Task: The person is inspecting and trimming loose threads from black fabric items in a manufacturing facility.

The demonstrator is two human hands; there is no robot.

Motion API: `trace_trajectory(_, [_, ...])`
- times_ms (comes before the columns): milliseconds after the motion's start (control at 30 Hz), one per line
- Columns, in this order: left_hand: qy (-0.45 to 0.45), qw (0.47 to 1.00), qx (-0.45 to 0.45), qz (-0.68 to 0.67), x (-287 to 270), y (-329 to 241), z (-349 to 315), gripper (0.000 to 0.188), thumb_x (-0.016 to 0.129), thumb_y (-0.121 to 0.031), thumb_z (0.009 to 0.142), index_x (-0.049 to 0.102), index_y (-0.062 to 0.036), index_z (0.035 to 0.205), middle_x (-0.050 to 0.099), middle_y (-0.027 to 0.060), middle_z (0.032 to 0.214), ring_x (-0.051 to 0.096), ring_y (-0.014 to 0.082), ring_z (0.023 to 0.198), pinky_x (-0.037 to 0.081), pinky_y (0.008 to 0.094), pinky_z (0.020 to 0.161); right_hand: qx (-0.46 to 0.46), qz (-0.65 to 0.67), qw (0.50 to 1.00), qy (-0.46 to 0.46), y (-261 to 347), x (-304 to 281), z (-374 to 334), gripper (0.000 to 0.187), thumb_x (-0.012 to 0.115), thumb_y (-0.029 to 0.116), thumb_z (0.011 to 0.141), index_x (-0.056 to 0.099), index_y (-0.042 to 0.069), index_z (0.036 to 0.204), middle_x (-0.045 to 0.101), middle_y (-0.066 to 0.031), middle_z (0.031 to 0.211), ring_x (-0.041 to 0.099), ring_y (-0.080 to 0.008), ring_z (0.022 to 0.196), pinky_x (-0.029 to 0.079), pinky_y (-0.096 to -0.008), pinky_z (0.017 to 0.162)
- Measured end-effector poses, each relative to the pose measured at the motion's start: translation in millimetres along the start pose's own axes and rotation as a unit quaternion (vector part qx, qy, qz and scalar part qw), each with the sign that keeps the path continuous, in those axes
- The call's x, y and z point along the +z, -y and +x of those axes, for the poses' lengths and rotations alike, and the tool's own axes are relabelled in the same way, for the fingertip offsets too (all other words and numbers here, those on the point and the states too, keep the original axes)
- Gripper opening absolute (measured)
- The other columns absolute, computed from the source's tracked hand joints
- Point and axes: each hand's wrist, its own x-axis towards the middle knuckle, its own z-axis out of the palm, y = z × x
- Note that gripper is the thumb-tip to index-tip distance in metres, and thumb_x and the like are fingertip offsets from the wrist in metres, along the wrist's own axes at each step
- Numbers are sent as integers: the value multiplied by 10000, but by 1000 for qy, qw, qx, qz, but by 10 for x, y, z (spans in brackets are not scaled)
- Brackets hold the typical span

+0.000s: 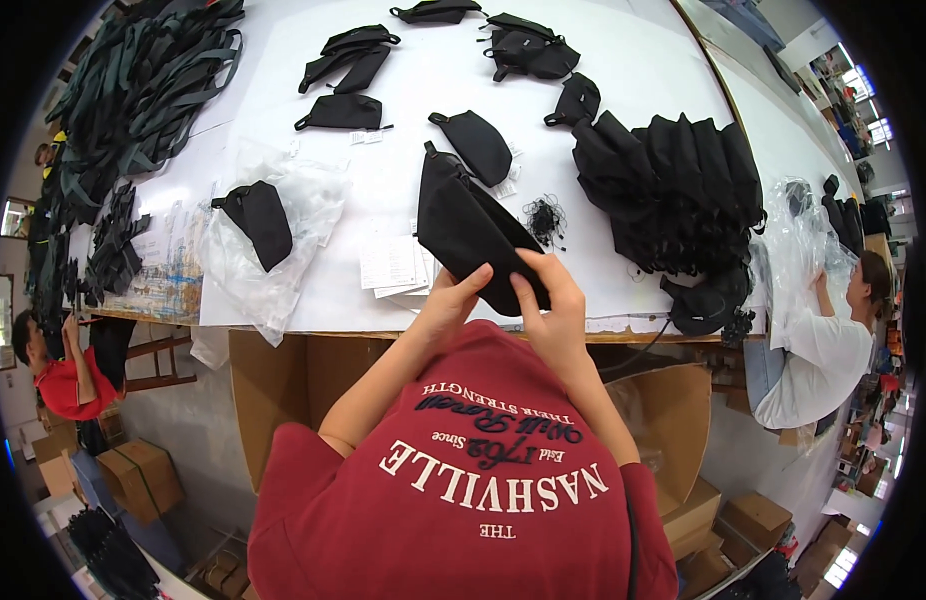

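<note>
Both my hands hold a long black fabric pouch (465,222) above the table's near edge. My left hand (451,303) is closed on its lower left side, thumb on top. With thumb and fingers, my right hand (555,305) pinches the lower right end, near what looks like an opening along one side. The pouch tilts away from me, a small loop at its far tip. Just beyond it lies another black pouch (476,147), partly over a white label. A tangle of thin black cords (545,221) rests right of the held pouch.
White paper sheets (391,262) lie left of my hands, beside a clear plastic bag (305,215) with a black pouch (255,222) on it. At right is a big heap of black pouches (673,190); at far left, piled dark straps (143,90). People work at both sides.
</note>
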Motion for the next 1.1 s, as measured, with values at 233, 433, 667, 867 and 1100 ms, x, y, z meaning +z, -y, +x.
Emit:
trace_trajectory(233, [-27,997,48,58,11,-102,-24,439,672,-135,828,476,-42,1210,563,40,1100,528,163,1045,409,314,917,-73,-103,987,94,183,-158,99,237,586,76,822,625,43,1054,517,-84,764,500,-238,730,398,-293,680])
trace_trajectory(433, [-59,992,109,-23,66,-307,-43,445,659,-171,841,471,-65,1229,554,38,1154,531,176,1078,419,333,934,-10,14,1000,-5,196,-360,99,172,569,71,842,655,64,991,481,-25,735,431,-131,689,337,-245,628])
trace_trajectory(667, [-85,989,122,-21,-3,-414,-125,456,654,-204,846,467,-67,1239,552,40,1155,518,176,1096,411,338,944,-51,-32,995,78,95,-414,41,117,645,50,762,674,107,859,499,-36,726,480,-201,696,382,-312,640])
trace_trajectory(867, [-80,988,130,18,-50,-371,-147,433,623,-254,871,468,-77,1234,573,59,1133,546,208,1072,420,362,943,-113,-125,973,160,166,-437,59,193,731,91,663,693,144,844,492,-35,753,482,-197,698,392,-315,607])
trace_trajectory(1100, [-107,993,17,-34,-23,-424,-121,370,639,-214,857,536,-30,1161,621,62,1038,614,166,933,508,304,817,-153,-131,946,253,268,-447,37,168,744,170,652,681,160,808,453,-12,712,481,-179,615,392,-312,560])
